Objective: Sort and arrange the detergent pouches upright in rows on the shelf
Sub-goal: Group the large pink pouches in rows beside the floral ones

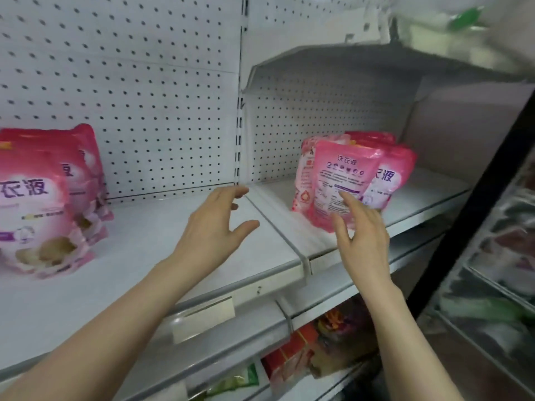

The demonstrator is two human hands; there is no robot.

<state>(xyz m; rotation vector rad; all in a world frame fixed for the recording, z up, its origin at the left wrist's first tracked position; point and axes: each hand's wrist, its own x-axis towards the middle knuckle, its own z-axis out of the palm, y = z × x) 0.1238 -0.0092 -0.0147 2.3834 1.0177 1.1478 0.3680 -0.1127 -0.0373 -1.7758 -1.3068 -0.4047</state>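
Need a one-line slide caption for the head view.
Open left hand and right hand reach toward pink detergent pouches standing on the white shelf.

Well left of the left hand [214, 227], the left pouch [31, 204] is cut by the frame's edge. The right hand [362, 235] covers the front pouch [341, 180] at its lower corner; the rear pouches [401, 169] are mostly hidden behind it, and its small print is unreadable. Below both hands, the packets [295, 363] are blurred.
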